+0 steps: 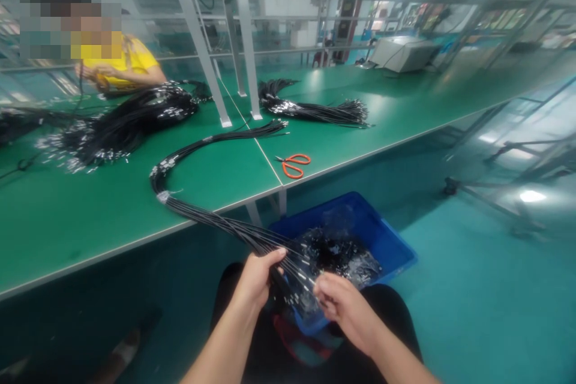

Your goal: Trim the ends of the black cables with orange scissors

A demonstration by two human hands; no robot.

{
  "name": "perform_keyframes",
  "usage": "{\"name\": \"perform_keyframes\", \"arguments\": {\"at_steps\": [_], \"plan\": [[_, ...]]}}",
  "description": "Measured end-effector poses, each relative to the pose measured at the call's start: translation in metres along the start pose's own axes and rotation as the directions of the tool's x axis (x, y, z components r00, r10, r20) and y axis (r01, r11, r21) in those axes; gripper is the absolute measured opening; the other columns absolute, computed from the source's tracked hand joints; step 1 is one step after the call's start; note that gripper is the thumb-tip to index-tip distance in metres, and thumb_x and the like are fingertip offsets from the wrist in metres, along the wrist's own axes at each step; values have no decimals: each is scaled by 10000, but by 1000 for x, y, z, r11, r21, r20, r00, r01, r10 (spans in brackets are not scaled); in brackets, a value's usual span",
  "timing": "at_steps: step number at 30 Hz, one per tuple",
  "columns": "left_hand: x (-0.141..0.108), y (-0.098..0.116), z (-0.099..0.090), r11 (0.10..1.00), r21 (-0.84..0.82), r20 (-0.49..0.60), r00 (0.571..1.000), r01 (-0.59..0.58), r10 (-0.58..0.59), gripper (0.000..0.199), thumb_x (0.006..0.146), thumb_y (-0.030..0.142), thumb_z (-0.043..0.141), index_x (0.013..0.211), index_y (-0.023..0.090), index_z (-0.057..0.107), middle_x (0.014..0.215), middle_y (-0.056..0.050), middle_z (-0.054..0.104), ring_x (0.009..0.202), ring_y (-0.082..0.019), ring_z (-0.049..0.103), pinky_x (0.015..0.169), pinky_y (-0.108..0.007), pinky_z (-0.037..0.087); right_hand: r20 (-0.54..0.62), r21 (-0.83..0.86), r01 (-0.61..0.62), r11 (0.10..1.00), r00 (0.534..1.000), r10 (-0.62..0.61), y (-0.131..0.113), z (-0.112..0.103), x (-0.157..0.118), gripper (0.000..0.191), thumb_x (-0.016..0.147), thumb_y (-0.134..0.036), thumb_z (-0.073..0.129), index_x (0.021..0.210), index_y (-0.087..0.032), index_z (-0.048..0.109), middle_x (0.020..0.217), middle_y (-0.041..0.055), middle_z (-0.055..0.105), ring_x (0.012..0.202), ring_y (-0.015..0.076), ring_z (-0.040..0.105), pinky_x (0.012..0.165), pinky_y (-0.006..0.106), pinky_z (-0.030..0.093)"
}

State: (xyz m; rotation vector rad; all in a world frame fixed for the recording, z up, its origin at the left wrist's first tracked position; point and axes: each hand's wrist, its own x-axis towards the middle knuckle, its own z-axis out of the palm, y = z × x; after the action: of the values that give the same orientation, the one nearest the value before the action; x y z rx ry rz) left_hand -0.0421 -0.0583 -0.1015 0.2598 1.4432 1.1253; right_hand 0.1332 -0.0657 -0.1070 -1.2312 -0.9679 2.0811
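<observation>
A long bundle of thin black cables (216, 219) runs in a curve over the green table and hangs off its front edge toward my lap. My left hand (261, 276) is wrapped round the bundle near its loose end, where silvery tips fan out. At those tips, the fingers of my right hand (339, 300) are pinched together; the cable end between them is too small to make out clearly. Bits of clear tie hold the bundle at its bend. Orange-handled scissors (293, 165) lie on the table near the edge.
Below the table edge, a blue bin (396, 252) holds dark and clear scraps. More black cable bundles (315, 109) lie farther back, with a large pile (135, 117) at left. White posts (246, 42) rise from the table. A person in yellow (135, 63) sits across it.
</observation>
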Motion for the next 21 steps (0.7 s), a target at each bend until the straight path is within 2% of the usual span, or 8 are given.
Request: {"name": "perform_keyframes", "arguments": {"at_steps": [6,10,15,19,21], "plan": [[0,-2,-2,999,41,-25,1000,-2,3,97,894,209,569,885,117,600,752,20,602,541,-76,552,477,-204,479,-56,-78,45,996,997,-49,4,13,7,191,556,-236,688,534,-179,507,484,-66,442,484,82,330,488,245,202],[1,-1,-2,999,51,-25,1000,1,1,108,894,217,569,918,118,603,797,4,617,584,-90,577,510,-223,500,-16,-26,23,999,1000,-23,4,5,3,242,605,-312,635,501,-200,447,429,-86,369,431,68,263,463,252,150],[2,0,-1,998,66,-21,1000,6,-4,133,894,228,570,965,122,604,863,-16,632,646,-111,604,555,-251,522,37,-9,-34,999,999,34,4,-1,-4,233,641,-364,650,587,-152,570,507,-33,490,431,54,281,456,247,112],[3,0,-1,998,65,-24,1000,18,-16,170,894,241,569,1017,127,600,938,-38,639,721,-136,626,613,-289,541,90,-24,-74,997,993,76,5,-7,-9,274,622,-342,722,519,-148,559,433,-46,459,400,46,271,448,246,116],[3,0,-1,998,55,-29,999,28,-26,190,894,248,569,1041,130,595,973,-47,638,757,-149,632,640,-308,546,99,-4,-95,995,991,95,6,-13,-13,323,617,-395,730,505,-159,541,425,-53,439,394,48,267,441,245,117]]}}
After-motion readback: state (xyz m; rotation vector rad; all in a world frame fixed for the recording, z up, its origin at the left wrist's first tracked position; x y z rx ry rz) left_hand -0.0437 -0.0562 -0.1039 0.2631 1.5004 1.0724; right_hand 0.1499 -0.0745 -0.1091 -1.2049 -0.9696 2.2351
